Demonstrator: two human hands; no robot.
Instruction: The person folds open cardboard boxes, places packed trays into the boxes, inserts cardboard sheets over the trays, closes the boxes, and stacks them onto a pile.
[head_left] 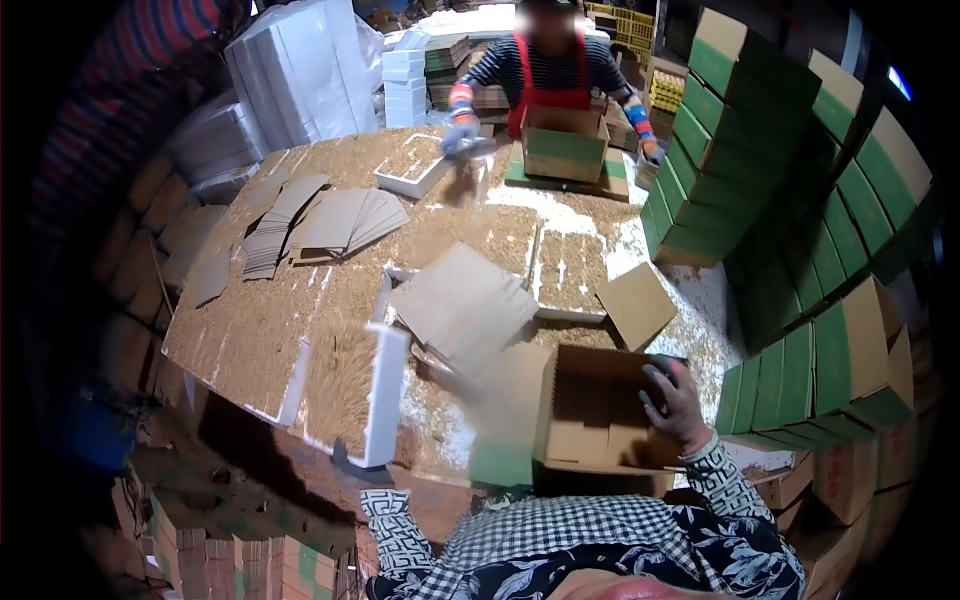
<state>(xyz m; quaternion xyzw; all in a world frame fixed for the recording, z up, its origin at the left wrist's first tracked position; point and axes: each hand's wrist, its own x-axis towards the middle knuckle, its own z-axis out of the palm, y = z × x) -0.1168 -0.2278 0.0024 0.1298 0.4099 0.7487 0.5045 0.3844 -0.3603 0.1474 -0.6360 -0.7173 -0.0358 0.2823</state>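
Note:
My left hand (347, 463), dark-gloved and partly hidden, grips the near edge of a white foam tray (386, 398). The tray is tilted and blurred, with tan loose material (338, 385) in and beside it. My right hand (676, 402) is gloved and closed over the right wall of an open cardboard box (608, 458), its fingers reaching inside. This box stands at the near table edge, directly before my body. Flat cardboard sheets (465, 305) lie beyond it, and a single square sheet (637, 305) rests just behind it.
Green-and-tan boxes (700, 150) are stacked high at the right. Across the table, a person (550, 70) stands behind another open box (565, 145). More cardboard sheets (345, 220) lie at the left. White foam blocks (300, 70) stand behind. Folded cardboard (240, 565) is below the table.

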